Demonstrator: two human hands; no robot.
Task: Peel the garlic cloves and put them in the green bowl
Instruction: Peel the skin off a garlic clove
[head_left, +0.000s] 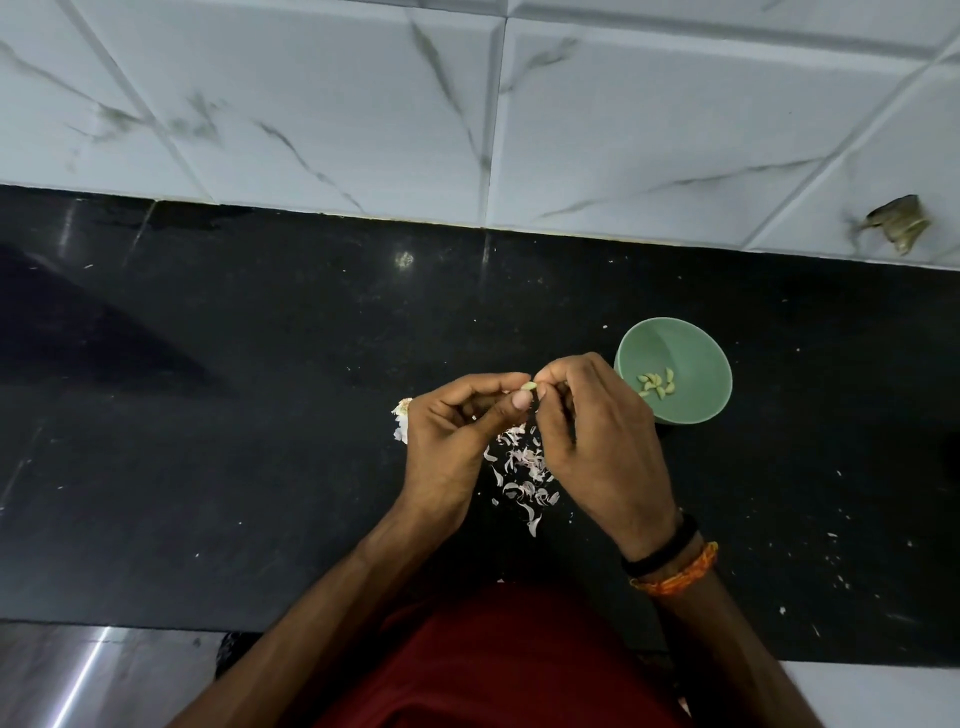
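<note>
A small pale garlic clove (529, 386) is pinched between the fingertips of both hands above the black counter. My left hand (457, 436) holds it from the left with thumb and forefinger. My right hand (597, 441) grips its right end with the fingertips. The green bowl (691, 410) stands just right of my right hand and holds several peeled cloves (657, 385). A heap of thin white and pinkish garlic skins (522, 475) lies on the counter below and between my hands. More garlic (401, 413) shows partly behind my left hand.
The black stone counter (234, 415) runs left to right, backed by a white marble-tiled wall (363, 104). Small white scraps dot the counter at the right (836, 561). A brownish mark (898, 223) sits on the wall at the far right.
</note>
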